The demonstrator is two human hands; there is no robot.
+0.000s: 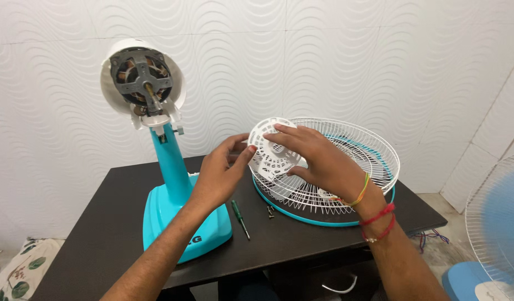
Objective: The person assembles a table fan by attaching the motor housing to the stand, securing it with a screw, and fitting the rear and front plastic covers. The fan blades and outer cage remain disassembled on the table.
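A white perforated plastic cover (271,151), round and tilted on edge, is held between both hands above the table. My left hand (221,173) pinches its left rim. My right hand (315,159) lies over its right side with fingers spread across it. Just behind and below sit white wire fan guards (363,150) stacked with a turquoise rim (301,214). On the left stands a turquoise fan stand (173,206) with its bare motor (141,75) exposed in a white housing.
A green-handled screwdriver (239,218) and small screws (270,211) lie on the dark table (112,223) between stand and guards. Another fan (496,223) stands at the right on the floor. A patterned cloth (23,273) lies lower left. A white wall is close behind.
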